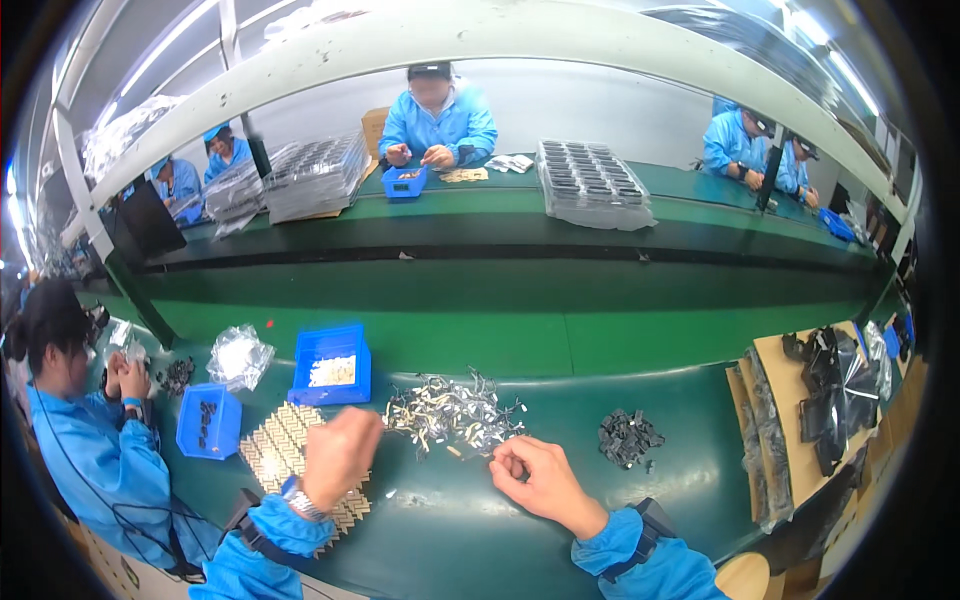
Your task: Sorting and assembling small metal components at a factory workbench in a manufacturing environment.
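The heap of small wired parts [455,412], a tangle of black, white and silver, lies on the green table [570,412] right in front of the worker. At its lower right edge I see the right hand [543,480], fingers curled in and thumb near the forefinger (whether a part is pinched there, I cannot tell). The left hand [340,455] is held over the right side of a patch of beige strips [270,440] laid in a zigzag pattern; its fingers are folded, their tips hidden from me, so I cannot tell what they grip, if anything.

Just beyond the strips stands a blue bin [332,343] with white pieces inside, and left of it a smaller blue bin [207,450] with dark ones. A pile of black pieces [630,438] lies to the right, well apart from the wires. Farther right, black parts in clear wrap [825,400] rest on cardboard [778,395]. At the far left sits a co-worker in blue [95,460], both hands raised together.
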Demonstrator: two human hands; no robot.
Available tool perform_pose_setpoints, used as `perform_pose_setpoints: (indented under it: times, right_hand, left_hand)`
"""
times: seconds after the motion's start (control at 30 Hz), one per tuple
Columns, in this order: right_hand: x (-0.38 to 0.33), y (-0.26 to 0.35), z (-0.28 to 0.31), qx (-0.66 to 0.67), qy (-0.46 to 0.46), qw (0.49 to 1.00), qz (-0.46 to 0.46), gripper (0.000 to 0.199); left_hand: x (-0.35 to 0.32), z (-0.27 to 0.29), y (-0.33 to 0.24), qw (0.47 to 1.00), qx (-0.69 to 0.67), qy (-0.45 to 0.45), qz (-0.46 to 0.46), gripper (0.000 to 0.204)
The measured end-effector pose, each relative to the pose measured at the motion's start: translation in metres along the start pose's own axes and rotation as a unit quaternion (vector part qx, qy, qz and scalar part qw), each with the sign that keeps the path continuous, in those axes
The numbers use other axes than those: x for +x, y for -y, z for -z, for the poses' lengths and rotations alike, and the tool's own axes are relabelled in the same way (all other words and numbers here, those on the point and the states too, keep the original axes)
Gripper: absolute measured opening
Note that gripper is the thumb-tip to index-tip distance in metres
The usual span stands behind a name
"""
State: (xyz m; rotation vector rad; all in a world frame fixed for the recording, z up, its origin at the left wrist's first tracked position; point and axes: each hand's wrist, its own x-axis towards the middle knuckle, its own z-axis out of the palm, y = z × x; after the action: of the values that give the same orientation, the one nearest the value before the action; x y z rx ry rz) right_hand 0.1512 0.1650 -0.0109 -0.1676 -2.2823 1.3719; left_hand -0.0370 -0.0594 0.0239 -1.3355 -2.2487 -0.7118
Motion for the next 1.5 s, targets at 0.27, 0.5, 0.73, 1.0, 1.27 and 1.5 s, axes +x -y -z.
perform_pose_setpoints:
  times: [0.27, 0.5, 0.73, 1.0, 1.27, 1.5]
  right_hand:
    - [-0.007, 0.002, 0.0, -0.008, 0.018, 1.0, 0.001, 0.012]
    - [-0.005, 0.003, 0.001, -0.004, -0.001, 1.0, 0.004, 0.01]
    - [0.001, 0.003, -0.007, 0.044, -0.032, 0.999, -0.003, 0.012]
    - [-0.009, 0.009, -0.002, 0.003, -0.033, 0.999, 0.006, 0.01]
    - [-0.001, 0.01, -0.008, -0.014, -0.026, 0.999, -0.014, 0.011]
    - [-0.007, 0.01, 0.001, -0.005, -0.03, 0.999, -0.023, 0.01]
  left_hand:
    - [0.059, 0.033, 0.103, 0.995, 0.084, 0.042, 0.022, 0.015]
    - [0.028, 0.107, 0.133, 0.979, 0.061, -0.059, 0.187, 0.016]
    - [-0.102, 0.147, 0.276, 0.951, 0.148, 0.149, 0.228, 0.027]
    - [-0.109, 0.115, 0.269, 0.945, 0.02, 0.201, 0.256, 0.015]
    - [-0.097, 0.138, 0.245, 0.942, -0.004, 0.142, 0.303, 0.006]
    - [-0.037, 0.159, 0.17, 0.904, -0.259, -0.012, 0.341, 0.011]
